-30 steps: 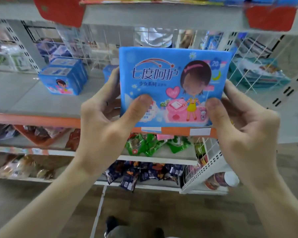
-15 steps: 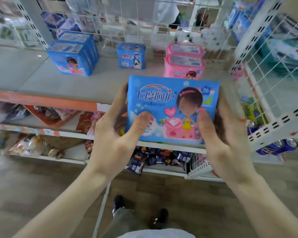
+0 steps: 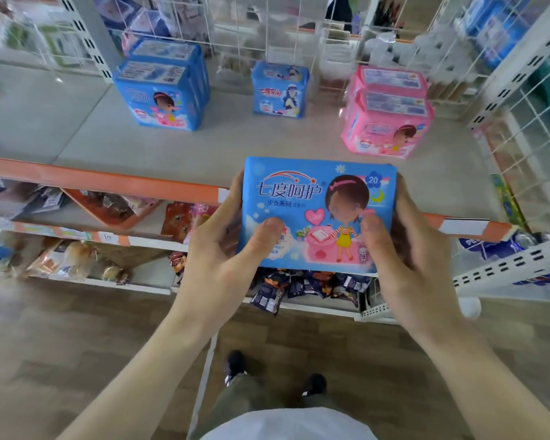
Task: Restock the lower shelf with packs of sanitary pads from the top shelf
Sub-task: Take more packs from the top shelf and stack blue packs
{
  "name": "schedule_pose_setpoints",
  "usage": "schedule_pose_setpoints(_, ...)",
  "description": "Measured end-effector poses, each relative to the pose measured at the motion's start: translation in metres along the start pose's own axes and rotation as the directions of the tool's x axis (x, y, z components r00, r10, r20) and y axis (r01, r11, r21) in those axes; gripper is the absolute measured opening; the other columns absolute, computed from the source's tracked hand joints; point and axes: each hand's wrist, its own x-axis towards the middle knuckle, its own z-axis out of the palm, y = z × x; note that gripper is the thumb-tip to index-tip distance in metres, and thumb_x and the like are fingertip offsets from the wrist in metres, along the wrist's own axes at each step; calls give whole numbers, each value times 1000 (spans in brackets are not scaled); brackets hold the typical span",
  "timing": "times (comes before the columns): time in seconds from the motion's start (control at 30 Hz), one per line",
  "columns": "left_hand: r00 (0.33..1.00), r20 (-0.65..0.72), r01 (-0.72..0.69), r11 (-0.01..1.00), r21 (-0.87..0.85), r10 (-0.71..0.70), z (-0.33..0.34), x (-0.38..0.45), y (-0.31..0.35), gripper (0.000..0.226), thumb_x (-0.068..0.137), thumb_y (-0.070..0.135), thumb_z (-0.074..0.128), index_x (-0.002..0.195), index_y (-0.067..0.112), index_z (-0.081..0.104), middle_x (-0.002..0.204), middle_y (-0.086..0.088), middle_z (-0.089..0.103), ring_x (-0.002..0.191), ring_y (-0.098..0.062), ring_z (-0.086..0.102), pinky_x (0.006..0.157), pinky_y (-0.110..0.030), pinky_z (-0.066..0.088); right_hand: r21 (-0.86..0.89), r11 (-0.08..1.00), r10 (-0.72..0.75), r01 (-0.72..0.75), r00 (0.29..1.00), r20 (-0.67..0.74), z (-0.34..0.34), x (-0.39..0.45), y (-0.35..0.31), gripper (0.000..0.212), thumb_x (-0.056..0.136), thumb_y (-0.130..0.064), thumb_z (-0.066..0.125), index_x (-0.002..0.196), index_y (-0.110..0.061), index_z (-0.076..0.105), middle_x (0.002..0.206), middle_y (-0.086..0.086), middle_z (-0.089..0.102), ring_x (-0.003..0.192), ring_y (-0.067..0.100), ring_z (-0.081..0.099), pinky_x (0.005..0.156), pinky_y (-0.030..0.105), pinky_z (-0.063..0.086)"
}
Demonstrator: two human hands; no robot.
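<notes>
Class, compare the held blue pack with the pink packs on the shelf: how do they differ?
The held pack is blue; the pink packs are pink. The held pack is a single one gripped by the left hand and right hand; the pink packs stand untouched on the shelf. Both show a cartoon girl.

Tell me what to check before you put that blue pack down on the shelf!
1. Hold on the blue pack: left hand and right hand both grip its sides, thumbs on the front. Ok.
2. Pack undamaged: front looks flat and whole. Ok; back cannot tell.
3. Free space on the grey shelf: bare patch just behind the pack. Ok.
4. Matching stock: blue stack with the same girl stands far left, pink stack right. Not lined up yet: not ok.
5. Small blue pack upright, clear of the path. Ok.
</notes>
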Motion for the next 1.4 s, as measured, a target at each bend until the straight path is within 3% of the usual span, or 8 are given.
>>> schedule_pose_setpoints(0.47,999,-27,39,999,-22,-40,-82,19,-15,58,88,18,63,144,17,50,114,8,74,106,-16,72,77,-28,61,-23,998,56,-55,998,33,80,21,-10,46,98,-29,49,141,-14,49,91,-28,69,78,-4,70,60,6,48)
schedule_pose_setpoints(0.63,999,-28,47,999,-14,-47,-101,21,-16,54,89,16,62,142,16,51,112,10,75,103,-15,73,75,-24,60,5,996,93,-93,995,34,101,22,-10,47,97,-33,50,142,-17,49,105,-18,73,89,3,73,67,16,57)
schedule_pose_setpoints(0.87,996,-60,60,998,-24,-62,-108,21,-18,54,89,15,62,142,14,52,109,13,75,99,-12,73,73,-22,59,65,987,141,-146,987,71,110,29,-9,45,97,-32,52,140,-19,50,110,-14,72,99,13,73,76,34,62)
schedule_pose_setpoints(0.97,995,-64,70,997,-36,-72,-107,28,-14,58,88,14,63,144,14,50,113,7,75,102,-15,73,75,-24,60,84,985,145,-150,987,65,108,33,-7,47,96,-33,53,141,-20,50,110,-11,73,99,15,73,80,40,62)
schedule_pose_setpoints(1.1,995,-63,74,993,-87,-80,-104,42,-8,65,87,12,63,149,15,44,115,1,75,99,-17,74,77,-26,60,199,965,161,-173,984,74,106,42,-8,56,96,-35,59,148,-20,43,117,-8,72,102,8,72,82,30,60)
schedule_pose_setpoints(1.23,991,-100,83,992,-94,-92,-94,47,4,58,85,19,61,142,18,50,109,2,77,95,-16,75,75,-23,58,386,897,234,-214,972,-4,97,56,-17,73,81,-29,63,150,-14,41,115,-10,74,96,0,71,77,18,57)
schedule_pose_setpoints(1.3,988,-106,104,992,-75,-112,-89,49,4,44,84,23,60,128,14,61,104,2,78,93,-13,74,73,-20,57,383,899,228,-212,974,5,90,64,-18,60,82,-31,62,139,-14,54,108,-13,75,93,-1,72,77,20,58)
schedule_pose_setpoints(1.4,983,-119,131,990,-51,-136,-82,52,-1,35,83,27,60,113,12,68,101,2,78,92,-11,74,72,-18,56,328,927,176,-181,983,45,83,72,-12,19,96,-28,62,114,-27,68,86,-15,77,84,2,73,73,24,59)
